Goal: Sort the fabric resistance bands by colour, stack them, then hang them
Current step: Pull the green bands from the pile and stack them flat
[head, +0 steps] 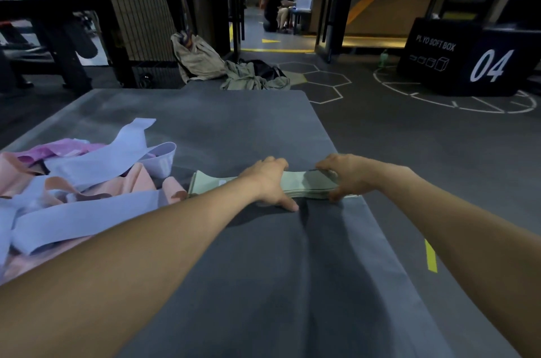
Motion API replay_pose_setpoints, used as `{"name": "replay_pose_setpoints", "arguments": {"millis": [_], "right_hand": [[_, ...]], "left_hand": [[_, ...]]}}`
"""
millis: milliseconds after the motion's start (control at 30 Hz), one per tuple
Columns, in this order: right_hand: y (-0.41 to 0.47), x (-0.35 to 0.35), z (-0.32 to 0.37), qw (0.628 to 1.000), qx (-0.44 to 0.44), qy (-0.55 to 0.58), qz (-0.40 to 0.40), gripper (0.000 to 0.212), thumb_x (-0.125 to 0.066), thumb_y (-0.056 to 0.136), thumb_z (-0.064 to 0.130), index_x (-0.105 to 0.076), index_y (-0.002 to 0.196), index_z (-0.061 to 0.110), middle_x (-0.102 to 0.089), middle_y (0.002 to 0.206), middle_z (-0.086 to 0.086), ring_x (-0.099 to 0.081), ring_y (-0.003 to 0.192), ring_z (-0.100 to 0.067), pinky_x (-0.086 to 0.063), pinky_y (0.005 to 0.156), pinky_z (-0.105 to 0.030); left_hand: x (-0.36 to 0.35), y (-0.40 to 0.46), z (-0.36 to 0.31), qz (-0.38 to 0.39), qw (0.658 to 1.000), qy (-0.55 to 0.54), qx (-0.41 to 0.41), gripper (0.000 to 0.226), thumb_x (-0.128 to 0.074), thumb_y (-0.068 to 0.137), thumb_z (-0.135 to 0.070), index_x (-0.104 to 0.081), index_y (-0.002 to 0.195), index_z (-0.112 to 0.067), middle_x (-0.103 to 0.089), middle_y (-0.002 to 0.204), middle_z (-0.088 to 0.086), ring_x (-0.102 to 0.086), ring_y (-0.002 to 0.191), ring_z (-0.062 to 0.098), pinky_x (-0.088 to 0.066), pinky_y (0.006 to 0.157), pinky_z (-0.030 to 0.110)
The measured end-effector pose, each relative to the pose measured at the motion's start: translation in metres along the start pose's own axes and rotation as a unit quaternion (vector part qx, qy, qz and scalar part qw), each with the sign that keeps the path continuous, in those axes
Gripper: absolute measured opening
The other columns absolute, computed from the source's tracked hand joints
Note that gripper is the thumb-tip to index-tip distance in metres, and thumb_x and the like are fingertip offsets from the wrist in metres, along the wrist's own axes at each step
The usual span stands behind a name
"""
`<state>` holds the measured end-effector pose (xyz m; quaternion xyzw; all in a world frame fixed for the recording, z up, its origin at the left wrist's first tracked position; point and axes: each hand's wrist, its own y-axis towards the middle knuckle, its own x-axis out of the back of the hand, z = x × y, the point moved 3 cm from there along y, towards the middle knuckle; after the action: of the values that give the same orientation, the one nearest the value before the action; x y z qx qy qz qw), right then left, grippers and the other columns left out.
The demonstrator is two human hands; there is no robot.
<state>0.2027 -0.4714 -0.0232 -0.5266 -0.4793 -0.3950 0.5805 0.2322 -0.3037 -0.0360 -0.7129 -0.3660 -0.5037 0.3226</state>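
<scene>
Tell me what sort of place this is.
Probably a gym: a black soft plyo box marked 04, white agility markings painted on the dark floor, and loose lilac and peach fabric resistance bands on a grey mat.

pale green band stack (304, 183), lavender bands (87, 220), peach bands (137, 179), pink band (58, 149), grey mat (234, 129)
</scene>
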Motion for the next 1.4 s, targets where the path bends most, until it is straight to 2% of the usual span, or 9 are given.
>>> {"name": "replay_pose_setpoints", "arguments": {"millis": [300, 533, 700, 833, 1000, 1133, 1167, 1300, 1400], "right_hand": [[-0.001, 0.001, -0.004, 1.0, 0.008, 0.008, 0.0, 0.058, -0.075, 0.073, 0.024, -0.052, 0.126, 0.017, -0.051, 0.125, -0.004, -0.05, 0.113, -0.025, -0.043, 0.096, -0.038], [0.0, 0.003, 0.025, 0.998, 0.018, 0.031, -0.048, 0.077, -0.075, 0.074, 0.033, -0.039, 0.139, 0.011, -0.041, 0.137, -0.011, -0.041, 0.126, -0.028, -0.035, 0.106, -0.036], [0.004, 0.006, 0.071, 0.986, 0.057, 0.102, -0.116, 0.066, -0.07, 0.079, 0.031, -0.042, 0.136, 0.013, -0.045, 0.13, -0.014, -0.041, 0.124, -0.031, -0.028, 0.102, -0.028], [0.009, 0.013, 0.11, 0.982, 0.056, 0.142, -0.113, 0.066, -0.067, 0.082, 0.027, -0.039, 0.14, 0.013, -0.041, 0.134, -0.013, -0.04, 0.127, -0.03, -0.032, 0.105, -0.031], [0.009, 0.033, 0.177, 0.967, 0.072, 0.202, -0.14, 0.053, -0.064, 0.086, 0.023, -0.047, 0.134, 0.009, -0.049, 0.13, -0.013, -0.05, 0.119, -0.027, -0.035, 0.098, -0.027], [0.013, 0.047, 0.238, 0.947, 0.107, 0.254, -0.163, 0.01, -0.063, 0.084, 0.013, -0.064, 0.094, 0.01, -0.058, 0.088, -0.003, -0.054, 0.088, -0.025, -0.035, 0.07, -0.022], [0.017, 0.049, 0.253, 0.944, 0.114, 0.264, -0.163, 0.004, -0.063, 0.083, 0.012, -0.063, 0.087, 0.012, -0.058, 0.086, -0.004, -0.054, 0.086, -0.026, -0.037, 0.071, -0.024], [0.032, 0.057, 0.315, 0.94, 0.142, 0.275, -0.145, 0.039, -0.064, 0.086, 0.018, -0.056, 0.122, 0.005, -0.059, 0.118, -0.01, -0.056, 0.108, -0.023, -0.04, 0.089, -0.025], [0.042, 0.062, 0.36, 0.931, 0.163, 0.29, -0.147, 0.035, -0.064, 0.087, 0.022, -0.059, 0.116, 0.003, -0.06, 0.117, -0.011, -0.057, 0.109, -0.025, -0.044, 0.092, -0.031]], "left_hand": [[0.002, 0.003, -0.004, 0.005, 1.0, 0.021, 0.011, 0.056, -0.076, 0.072, -0.042, -0.054, 0.12, -0.024, -0.05, 0.123, 0.001, -0.049, 0.115, 0.023, -0.045, 0.092, 0.036], [0.003, -0.004, -0.002, -0.004, 1.0, 0.023, 0.011, 0.093, -0.08, 0.063, -0.049, -0.034, 0.139, -0.021, -0.04, 0.138, 0.001, -0.039, 0.129, 0.023, -0.039, 0.103, 0.038], [0.017, -0.028, 0.019, -0.041, 0.999, 0.005, 0.007, 0.079, -0.076, 0.071, -0.043, -0.038, 0.138, -0.023, -0.042, 0.134, 0.003, -0.042, 0.126, 0.024, -0.039, 0.102, 0.035], [0.03, -0.06, 0.062, -0.078, 0.996, -0.033, 0.034, 0.045, -0.062, 0.084, -0.03, -0.048, 0.127, -0.027, -0.045, 0.128, -0.001, -0.049, 0.12, 0.023, -0.04, 0.1, 0.04], [0.064, -0.119, 0.118, -0.166, 0.984, -0.01, 0.058, 0.032, -0.054, 0.087, -0.016, -0.058, 0.118, -0.017, -0.054, 0.127, 0.001, -0.051, 0.117, 0.022, -0.042, 0.096, 0.033], [0.091, -0.163, 0.176, -0.199, 0.975, -0.033, 0.095, 0.03, -0.058, 0.084, -0.009, -0.06, 0.114, -0.011, -0.056, 0.121, 0.007, -0.052, 0.114, 0.026, -0.041, 0.097, 0.036], [0.097, -0.173, 0.191, -0.206, 0.972, -0.039, 0.11, 0.031, -0.06, 0.084, -0.011, -0.059, 0.116, -0.011, -0.055, 0.122, 0.008, -0.053, 0.114, 0.027, -0.04, 0.098, 0.037], [0.116, -0.212, 0.245, -0.216, 0.961, -0.042, 0.167, 0.033, -0.063, 0.085, -0.016, -0.06, 0.117, -0.01, -0.058, 0.121, 0.005, -0.055, 0.113, 0.024, -0.041, 0.098, 0.035], [0.119, -0.24, 0.28, -0.23, 0.949, -0.07, 0.207, 0.03, -0.066, 0.081, -0.013, -0.064, 0.11, -0.011, -0.059, 0.107, 0.003, -0.059, 0.104, 0.025, -0.046, 0.09, 0.034]]}}
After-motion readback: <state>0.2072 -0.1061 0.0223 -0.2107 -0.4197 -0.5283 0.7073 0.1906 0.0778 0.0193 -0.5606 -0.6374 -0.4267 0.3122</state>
